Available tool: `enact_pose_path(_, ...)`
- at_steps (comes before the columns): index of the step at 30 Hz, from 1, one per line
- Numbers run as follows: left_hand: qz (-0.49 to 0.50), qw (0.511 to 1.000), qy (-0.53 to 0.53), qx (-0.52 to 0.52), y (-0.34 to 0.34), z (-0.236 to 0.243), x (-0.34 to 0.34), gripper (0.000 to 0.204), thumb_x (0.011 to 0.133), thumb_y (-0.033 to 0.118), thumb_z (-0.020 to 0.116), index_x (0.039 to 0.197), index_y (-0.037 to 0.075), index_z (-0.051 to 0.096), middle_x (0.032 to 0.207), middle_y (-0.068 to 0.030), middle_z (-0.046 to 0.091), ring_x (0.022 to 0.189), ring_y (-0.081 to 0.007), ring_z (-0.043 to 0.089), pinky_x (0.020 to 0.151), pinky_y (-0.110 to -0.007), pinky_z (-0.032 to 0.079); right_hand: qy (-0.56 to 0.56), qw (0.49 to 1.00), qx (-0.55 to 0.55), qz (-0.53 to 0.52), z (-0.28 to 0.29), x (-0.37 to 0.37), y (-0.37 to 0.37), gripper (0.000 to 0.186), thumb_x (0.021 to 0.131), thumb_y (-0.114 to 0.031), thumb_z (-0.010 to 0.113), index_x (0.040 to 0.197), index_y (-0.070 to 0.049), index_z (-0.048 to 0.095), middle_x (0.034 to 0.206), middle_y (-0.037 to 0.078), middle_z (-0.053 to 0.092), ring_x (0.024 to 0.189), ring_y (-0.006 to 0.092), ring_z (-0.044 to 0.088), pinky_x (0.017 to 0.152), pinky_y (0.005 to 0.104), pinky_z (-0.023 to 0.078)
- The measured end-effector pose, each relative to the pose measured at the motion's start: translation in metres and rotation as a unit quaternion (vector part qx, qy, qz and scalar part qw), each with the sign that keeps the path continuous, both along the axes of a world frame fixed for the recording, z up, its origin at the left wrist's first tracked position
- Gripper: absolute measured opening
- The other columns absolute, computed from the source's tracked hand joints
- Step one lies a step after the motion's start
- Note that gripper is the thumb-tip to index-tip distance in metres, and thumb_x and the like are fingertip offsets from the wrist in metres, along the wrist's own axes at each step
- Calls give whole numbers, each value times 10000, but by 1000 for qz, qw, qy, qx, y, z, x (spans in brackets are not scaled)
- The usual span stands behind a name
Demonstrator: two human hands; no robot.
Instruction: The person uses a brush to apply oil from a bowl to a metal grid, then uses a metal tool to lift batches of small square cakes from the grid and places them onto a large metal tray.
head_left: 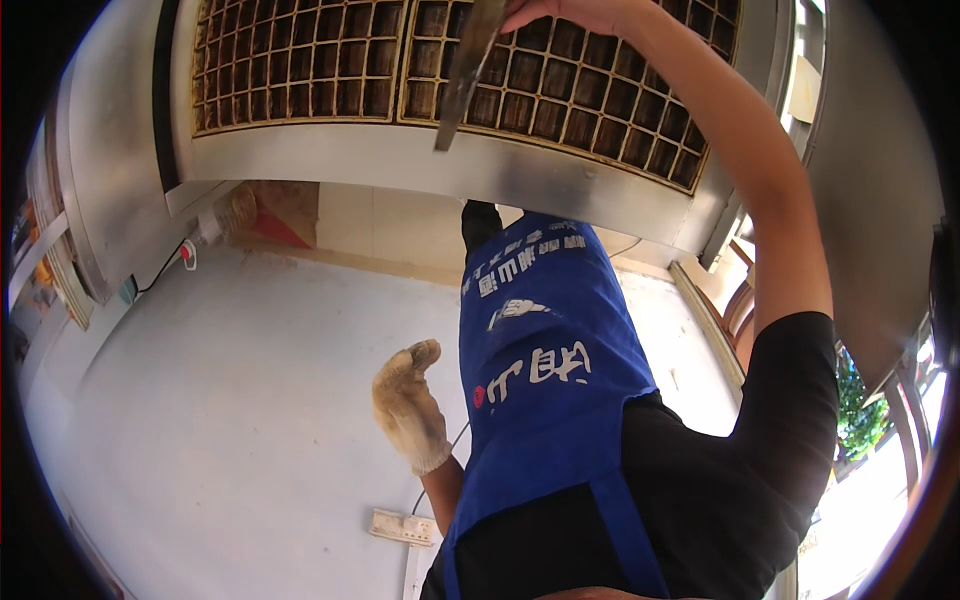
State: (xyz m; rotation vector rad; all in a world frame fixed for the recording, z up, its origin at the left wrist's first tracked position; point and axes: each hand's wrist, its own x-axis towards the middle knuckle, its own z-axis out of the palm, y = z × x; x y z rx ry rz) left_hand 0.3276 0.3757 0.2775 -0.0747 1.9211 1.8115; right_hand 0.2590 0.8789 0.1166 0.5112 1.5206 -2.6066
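Observation:
My bare right hand (575, 10) is at the top edge, partly cut off by the frame. Its fingers close on the end of a long, flat, dark metal tool (467, 82), whose exact kind I cannot make out. That tool slants down in front of a metal grid (560, 90) with brown, greasy-looking wires, its lower end over the steel rim. On my left hand (410, 408) is a worn, stained cloth glove. It hangs beside my blue apron (555, 420), fingers loosely bent, with nothing visible in it and touching nothing.
A steel frame (430, 160) surrounds the grid, which has two panels. Another steel panel (885, 180) stands at the right. Below the left hand are a white socket strip (403, 527) and a dark cable. A pale surface (250, 400) fills the left side.

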Motion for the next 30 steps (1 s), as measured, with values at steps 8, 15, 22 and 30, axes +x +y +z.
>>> enact_pose_path(8, 27, 934, 146, -325, -23, 16, -24, 225, 1042, 61, 593, 1211, -53, 687, 846, -89, 659, 673, -145, 593, 660, -279, 515, 61, 995, -64, -53, 88, -33, -139, 408, 1108, -298, 580, 1314, 50, 632, 1210, 182, 732, 1076, 277, 753, 925, 386, 648)
enact_pose_path(15, 237, 954, 63, -175, -39, 31, -12, 248, 1039, 69, 636, 1256, -34, 701, 820, -63, 696, 722, -123, 633, 684, -273, 529, 57, 988, -133, -62, 114, -44, -208, 383, 1116, -299, 559, 1196, 64, 651, 1111, 198, 748, 1011, 296, 757, 911, 420, 660)
enact_pose_path(22, -81, 774, 493, -389, -65, 40, -47, 569, 887, -6, 684, 1443, 106, 642, 682, -82, 583, 615, -300, 570, 604, -430, 475, 79, 994, -57, -40, 147, -49, -269, 424, 1105, -332, 584, 1218, 73, 642, 1094, 198, 749, 993, 286, 768, 894, 413, 665)
enact_pose_path(30, -133, 775, 439, -434, -124, 17, -88, 781, 843, -33, 665, 1583, 157, 503, 688, -132, 595, 566, -350, 553, 576, -473, 472, 69, 995, -12, -64, 148, -44, -326, 432, 1103, -330, 591, 1219, 83, 640, 1082, 193, 748, 994, 290, 767, 892, 424, 661)
